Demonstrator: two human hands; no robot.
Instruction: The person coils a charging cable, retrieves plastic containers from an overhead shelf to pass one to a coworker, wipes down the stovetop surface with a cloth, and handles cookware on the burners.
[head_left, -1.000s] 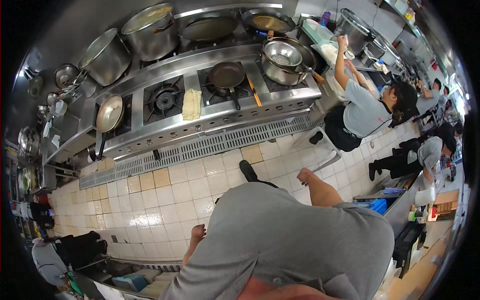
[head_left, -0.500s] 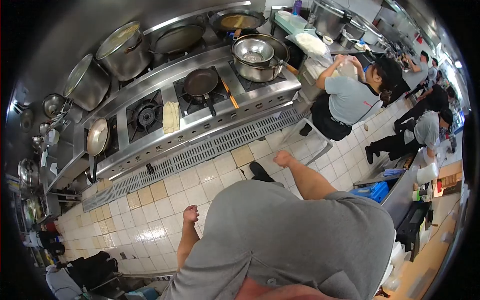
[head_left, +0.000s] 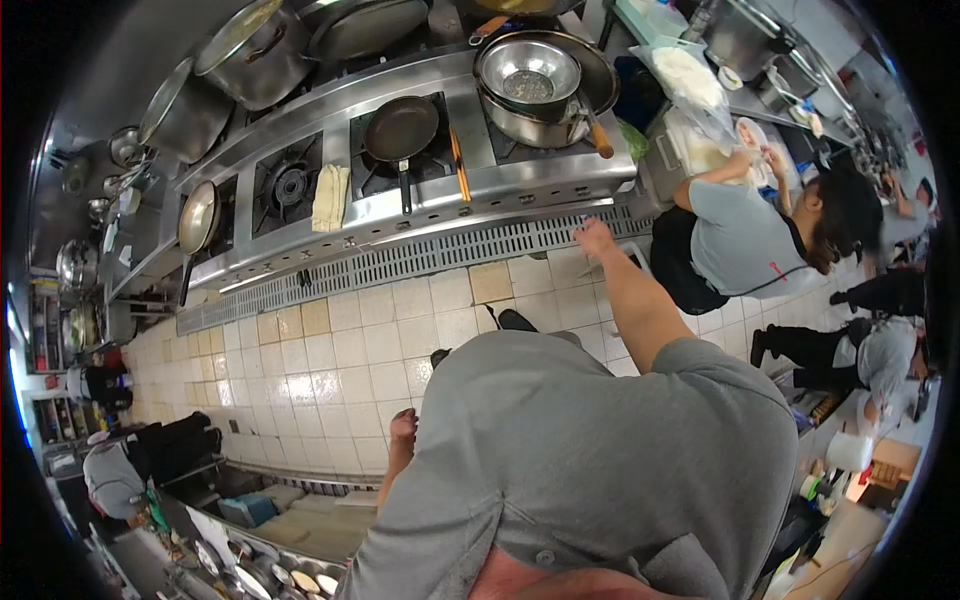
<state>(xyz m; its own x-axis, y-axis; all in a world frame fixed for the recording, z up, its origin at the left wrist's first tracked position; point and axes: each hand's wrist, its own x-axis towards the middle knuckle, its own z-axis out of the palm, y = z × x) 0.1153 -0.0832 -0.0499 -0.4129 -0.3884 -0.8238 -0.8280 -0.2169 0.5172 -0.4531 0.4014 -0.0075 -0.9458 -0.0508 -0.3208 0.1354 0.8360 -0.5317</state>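
My right hand (head_left: 595, 238) is stretched out over the floor grate in front of the stove (head_left: 380, 235), its fingers apart and nothing in them. Low beside my body, my left hand (head_left: 403, 426) hangs above the tiles with fingers curled and no object visible in it. On the stove sit a dark frying pan (head_left: 401, 130), a pot (head_left: 530, 125) with a metal strainer bowl (head_left: 528, 72) on top, and a steel pan (head_left: 199, 217). A folded cloth (head_left: 330, 198) and long chopsticks (head_left: 459, 165) lie across the front edge.
Large stockpots (head_left: 255, 55) stand along the back. To the right, a co-worker (head_left: 745, 235) handles food near a plastic bag of white stuff (head_left: 690, 78). More people work at the far right and the lower left (head_left: 115, 480). A floor grate (head_left: 400, 262) runs below the stove.
My right hand has moved forward toward the stove and its fingers have spread. My left hand has dropped back beside my body. The view has turned, and the co-worker's hands have moved lower.
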